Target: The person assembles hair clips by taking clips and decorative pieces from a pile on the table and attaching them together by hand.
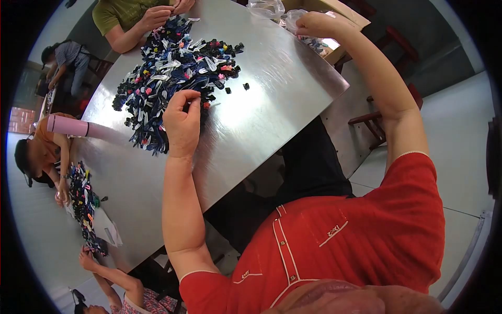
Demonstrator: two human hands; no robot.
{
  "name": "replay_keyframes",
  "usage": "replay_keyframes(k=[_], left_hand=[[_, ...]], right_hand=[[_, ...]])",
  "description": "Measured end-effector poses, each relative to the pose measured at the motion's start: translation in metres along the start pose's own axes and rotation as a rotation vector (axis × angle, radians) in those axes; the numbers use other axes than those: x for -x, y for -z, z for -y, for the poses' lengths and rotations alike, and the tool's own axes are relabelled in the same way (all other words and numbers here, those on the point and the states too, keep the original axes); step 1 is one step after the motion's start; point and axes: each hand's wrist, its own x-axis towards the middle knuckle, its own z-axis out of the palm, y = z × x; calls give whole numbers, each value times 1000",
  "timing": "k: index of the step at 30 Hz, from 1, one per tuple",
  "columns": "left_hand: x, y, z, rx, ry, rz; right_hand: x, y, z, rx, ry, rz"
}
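Observation:
A large heap of small hair clips [167, 73], mostly black, navy and white with some colourful flower shapes, lies on the metal table. My left hand [181, 123] is over the near edge of this heap, with thumb and index finger closed together at the tips. Whatever they pinch, if anything, is too small to make out. My right hand [316, 24] reaches out over a cardboard box [349, 13] at the table's far corner. Its fingers are curled closed beside a clear plastic bag [294, 20], and their contents are hidden.
Another clear bag [265, 7] lies by the box. A few loose black clips [246, 86] sit apart from the heap. A pink tumbler [68, 126] stands at the left, near a second clip pile [83, 204]. Several people work around; red stools [374, 125] stand at right.

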Motion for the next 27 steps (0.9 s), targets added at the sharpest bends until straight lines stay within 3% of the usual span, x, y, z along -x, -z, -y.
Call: replay_keyframes(k=[9,14,20,22,27], left_hand=[[0,1,-2,13,1,-6],[0,0,-5,-90,-62,-40],[0,-2,-7,48,-27,-63],[-1,-2,-4,4,-49,-69],[0,2,-11,-329,-225,-101]], right_hand=[[-3,2,3,54,9,49],[-4,-3,4,46,-102,63],[2,6,17,-93,-215,141],[8,0,21,-148,-138,-58],[9,8,32,-43,-191,0]])
